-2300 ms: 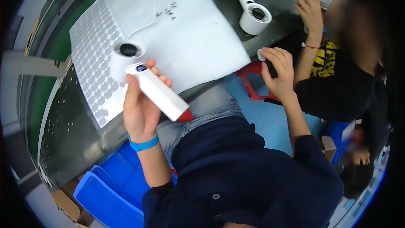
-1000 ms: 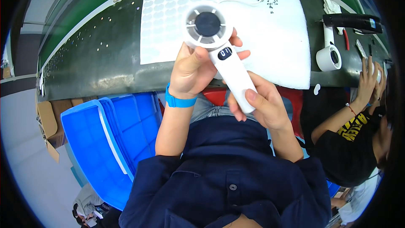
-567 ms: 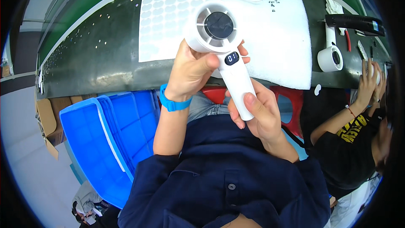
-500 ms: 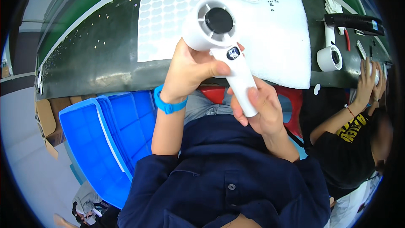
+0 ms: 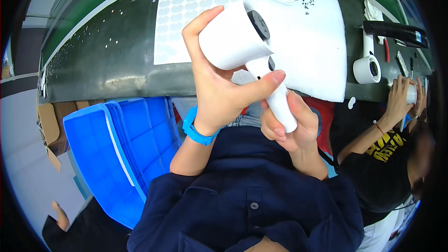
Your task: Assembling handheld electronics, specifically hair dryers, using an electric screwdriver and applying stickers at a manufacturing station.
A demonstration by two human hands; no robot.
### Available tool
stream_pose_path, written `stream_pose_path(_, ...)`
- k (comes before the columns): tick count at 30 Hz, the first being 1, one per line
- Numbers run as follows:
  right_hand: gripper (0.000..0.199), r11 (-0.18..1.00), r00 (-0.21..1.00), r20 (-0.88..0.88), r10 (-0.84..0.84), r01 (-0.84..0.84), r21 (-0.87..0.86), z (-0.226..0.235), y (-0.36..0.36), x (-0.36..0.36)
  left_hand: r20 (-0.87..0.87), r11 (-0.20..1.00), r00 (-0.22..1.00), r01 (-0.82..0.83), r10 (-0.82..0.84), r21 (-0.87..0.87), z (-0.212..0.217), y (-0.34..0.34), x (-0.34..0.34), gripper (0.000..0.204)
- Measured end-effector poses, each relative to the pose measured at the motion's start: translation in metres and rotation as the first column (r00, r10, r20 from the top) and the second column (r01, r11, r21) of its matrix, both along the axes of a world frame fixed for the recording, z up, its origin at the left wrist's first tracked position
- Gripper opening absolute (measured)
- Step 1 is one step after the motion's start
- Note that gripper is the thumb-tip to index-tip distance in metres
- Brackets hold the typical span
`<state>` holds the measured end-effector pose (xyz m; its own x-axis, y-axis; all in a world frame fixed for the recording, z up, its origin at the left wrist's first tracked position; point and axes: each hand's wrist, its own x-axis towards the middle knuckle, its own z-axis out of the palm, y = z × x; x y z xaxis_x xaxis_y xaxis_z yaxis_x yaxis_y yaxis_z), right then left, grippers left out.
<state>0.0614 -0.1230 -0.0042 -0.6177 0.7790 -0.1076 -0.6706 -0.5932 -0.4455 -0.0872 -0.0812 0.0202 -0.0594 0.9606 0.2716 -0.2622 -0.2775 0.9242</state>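
A white hair dryer is held up close in front of me, its barrel turned sideways with the dark round end facing right. My left hand wraps around the barrel, thumb pressed against the handle; a blue band sits on that wrist. My right hand grips the lower end of the white handle. Beneath lies a white foam sheet and a sheet of grey oval stickers on the dark workbench.
Stacked blue bins stand at my lower left, beside a cardboard box. At right, another person's hands work on a white part; a second white dryer, a black tool and small tools lie on the bench.
The dryer has been rotated: its round dark end faced up at me before, now it points right and the barrel's side shows. Both hands stayed on it.
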Motion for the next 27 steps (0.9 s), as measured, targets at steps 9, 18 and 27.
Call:
stream_pose_path(9,0.056,0.987,0.934,0.343,-0.099,0.049,0.15,0.008,0.001,0.002,-0.153,0.992,0.983,0.088,-0.101,-0.091,-0.018,0.019,-0.013,0.08)
stream_pose_path(18,0.099,0.98,0.938,0.328,-0.115,0.053,0.192,0.021,-0.012,0.008,0.514,0.88,0.784,0.462,-0.349,-0.108,-0.015,0.015,-0.009,0.076)
stream_pose_path(27,0.102,0.706,0.816,0.382,-0.435,0.046,0.706,0.004,-0.024,0.002,0.519,0.816,0.72,0.574,-0.46,-0.073,-0.016,0.011,-0.001,0.1)
